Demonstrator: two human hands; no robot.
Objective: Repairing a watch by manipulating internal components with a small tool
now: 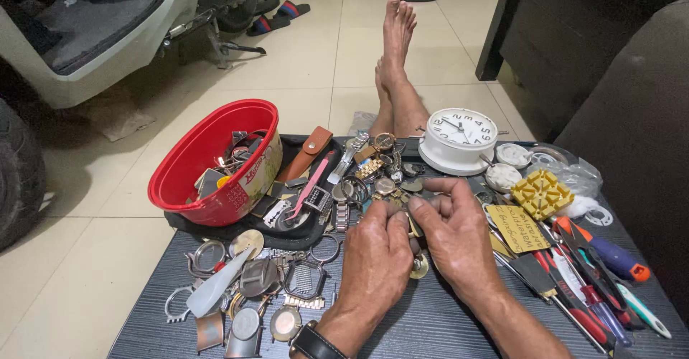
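Dark ribbed worktop (pixel 430 330) on tiled floor carries a red bowl (pixel 186 165) of watch parts, a white clock (pixel 459 138) w/ screwdrivers (pixel 596 309) to the right, and centre-front the left hand (pixel 377 248) & right hand (pixel 452 233), fingertips pinched together on a small metal watch part (pixel 419 264), mostly hidden

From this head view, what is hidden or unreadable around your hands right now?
- The small part pinched between the left hand and right hand: covered by the fingers, so its kind is unclear.
- The red bowl: its near wall hides most of the contents.
- The screwdrivers: cut off by the bottom right edge.
- The watch parts behind the hands: too small to tell apart.
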